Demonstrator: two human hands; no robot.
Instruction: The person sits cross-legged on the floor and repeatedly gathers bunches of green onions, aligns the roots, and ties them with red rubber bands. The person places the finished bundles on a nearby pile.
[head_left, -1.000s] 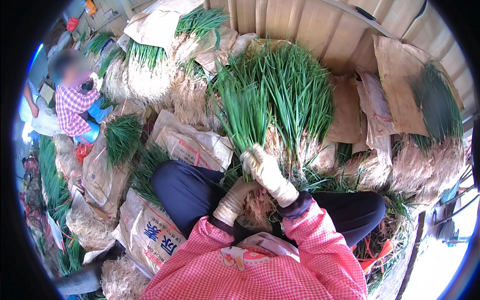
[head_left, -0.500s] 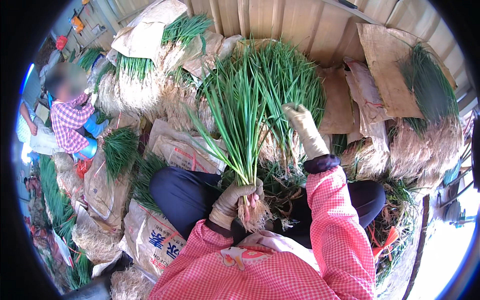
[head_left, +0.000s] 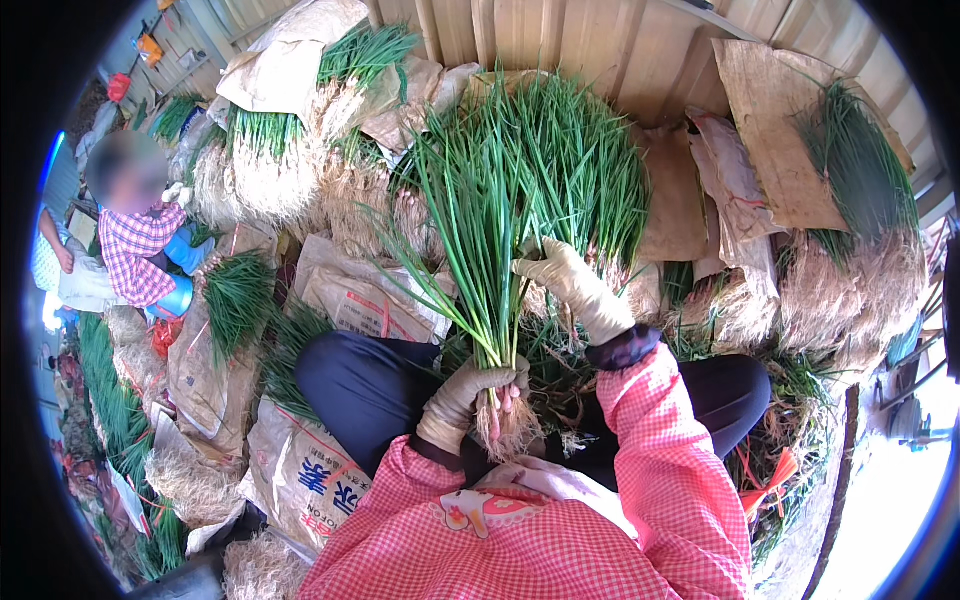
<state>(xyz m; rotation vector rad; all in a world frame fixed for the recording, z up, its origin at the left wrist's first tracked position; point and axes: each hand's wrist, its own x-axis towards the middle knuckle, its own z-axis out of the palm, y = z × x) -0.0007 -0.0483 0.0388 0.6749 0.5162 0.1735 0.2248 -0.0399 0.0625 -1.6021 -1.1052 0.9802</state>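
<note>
My left hand (head_left: 462, 400), in a worn beige glove, is closed round a bunch of spring onions (head_left: 485, 270) just above the bulbs. The bunch stands upright over my lap, long green leaves up, with pinkish bulbs and pale roots (head_left: 503, 425) hanging below the fist. My right hand (head_left: 575, 285), gloved alike, is at the right side of the bunch at mid-height. Its thumb points left across the stalks and looks apart from the other fingers, which are partly hidden by leaves.
Beyond the bunch a large heap of spring onions (head_left: 590, 170) leans near a corrugated wall (head_left: 600, 50). More rooted bundles (head_left: 270, 180) and brown sacks (head_left: 775, 130) lie left and right. A printed sack (head_left: 300, 470) is beside my left knee. Another person (head_left: 140, 240) sits far left.
My right hand has come down and left, from beside the far heap to the stalks of the held bunch. The left hand keeps its hold in the same place.
</note>
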